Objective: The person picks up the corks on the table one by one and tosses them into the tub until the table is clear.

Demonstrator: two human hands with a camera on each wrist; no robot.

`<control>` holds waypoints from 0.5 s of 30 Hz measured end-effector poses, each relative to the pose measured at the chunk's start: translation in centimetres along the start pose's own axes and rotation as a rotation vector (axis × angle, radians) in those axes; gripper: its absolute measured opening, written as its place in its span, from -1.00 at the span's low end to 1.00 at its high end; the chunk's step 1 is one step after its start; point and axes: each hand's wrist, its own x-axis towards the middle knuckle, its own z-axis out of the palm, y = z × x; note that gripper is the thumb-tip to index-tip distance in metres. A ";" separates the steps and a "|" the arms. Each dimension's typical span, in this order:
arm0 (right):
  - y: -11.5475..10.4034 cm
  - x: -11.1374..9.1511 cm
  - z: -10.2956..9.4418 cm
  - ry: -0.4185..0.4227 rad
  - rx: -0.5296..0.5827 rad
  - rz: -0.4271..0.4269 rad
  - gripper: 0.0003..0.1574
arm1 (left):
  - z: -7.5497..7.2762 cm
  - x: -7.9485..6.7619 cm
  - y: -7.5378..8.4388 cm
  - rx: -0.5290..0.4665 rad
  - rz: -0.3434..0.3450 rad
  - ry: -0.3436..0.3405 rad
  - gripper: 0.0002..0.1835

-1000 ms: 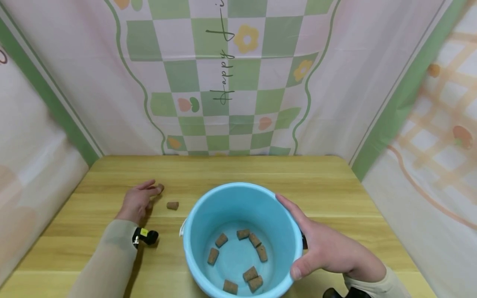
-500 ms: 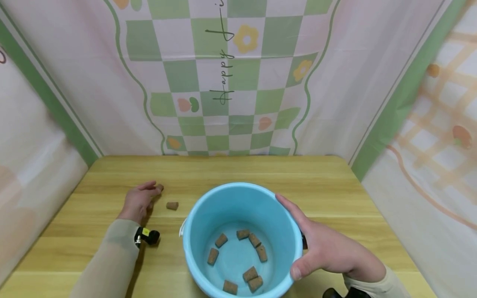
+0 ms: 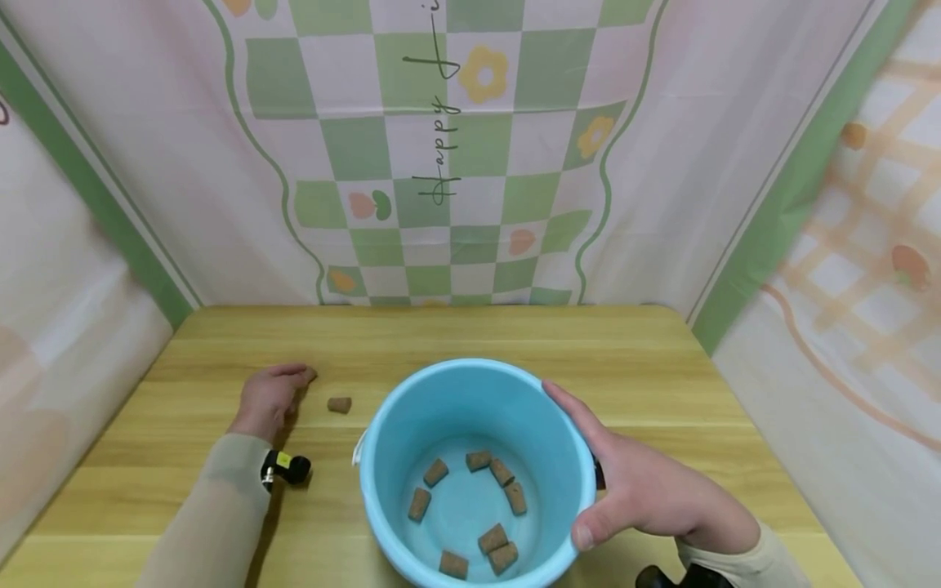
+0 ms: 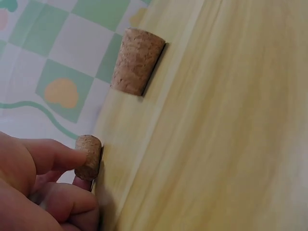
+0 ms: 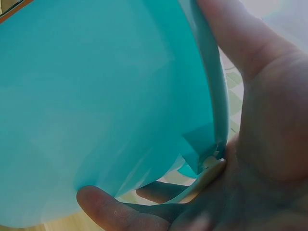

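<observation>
In the head view, my left hand (image 3: 270,397) is low over the left part of the table, its fingertips at a small cork (image 3: 312,374). The left wrist view shows that cork (image 4: 88,156) pinched between thumb and fingers, close to the table surface. A second cork (image 3: 340,404) lies on its side just right of the hand. My right hand (image 3: 647,490) grips the right rim of a light blue bucket (image 3: 390,433), thumb at the rim and fingers spread along the outer wall. In the right wrist view, fingertips (image 5: 103,204) press the bucket's wall (image 5: 96,106).
Several corks, such as one cork (image 3: 453,564), lie scattered on the bucket's floor. A white handle end (image 3: 359,449) sticks out at the bucket's left side. Behind the wooden table (image 3: 470,331) hangs a checked cloth (image 3: 485,155), with more cloth at both sides.
The left hand's fingers have drawn in around the far cork, which shows less than before. The right hand and the bucket have hardly moved.
</observation>
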 end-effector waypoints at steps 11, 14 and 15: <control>0.1 0.0 0.0 -0.007 0.015 0.003 0.52 | -0.6 -0.2 -0.3 0.089 0.052 -0.035 -0.58; 0.1 0.0 0.0 -0.006 0.012 0.004 0.52 | -0.7 -0.3 -0.3 0.104 0.062 -0.041 -0.58; 0.1 0.0 0.0 -0.005 0.011 0.005 0.52 | -0.8 -0.3 -0.3 0.097 0.058 -0.043 -0.58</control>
